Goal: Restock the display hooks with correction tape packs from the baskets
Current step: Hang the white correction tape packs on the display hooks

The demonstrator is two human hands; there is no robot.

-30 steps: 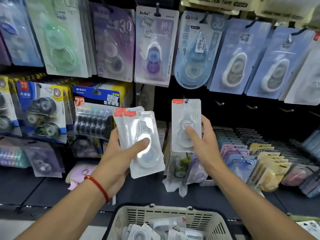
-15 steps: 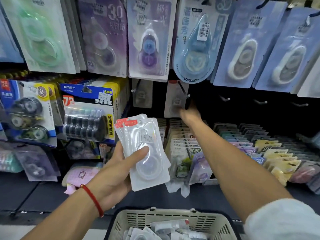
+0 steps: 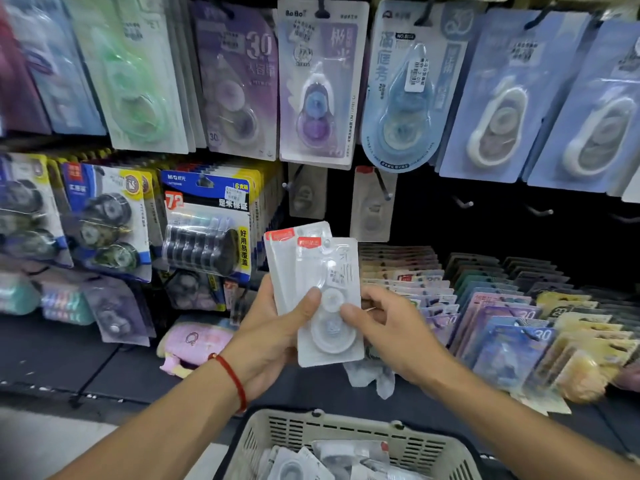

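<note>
My left hand (image 3: 273, 327) holds a small fanned stack of clear correction tape packs (image 3: 311, 271) with red top labels, thumb across the front. My right hand (image 3: 388, 323) pinches the right edge of the front pack (image 3: 332, 341) in that stack. One matching pack (image 3: 373, 206) hangs on a dark hook in the middle row, and another (image 3: 306, 192) hangs to its left. Bare hooks (image 3: 464, 202) jut out to the right of them. A beige basket (image 3: 429, 445) at the bottom holds more packs (image 3: 294, 465).
Larger carded tapes fill the top row, such as a purple pack (image 3: 317, 81) and a blue one (image 3: 405, 98). Black tape multipacks (image 3: 207, 223) hang at left. Rows of coloured packs (image 3: 502, 323) stand on the shelf at right.
My right hand left a pack on the middle hook, drew back down, and now grips the front pack of the stack in my left hand. The view shifted down slightly.
</note>
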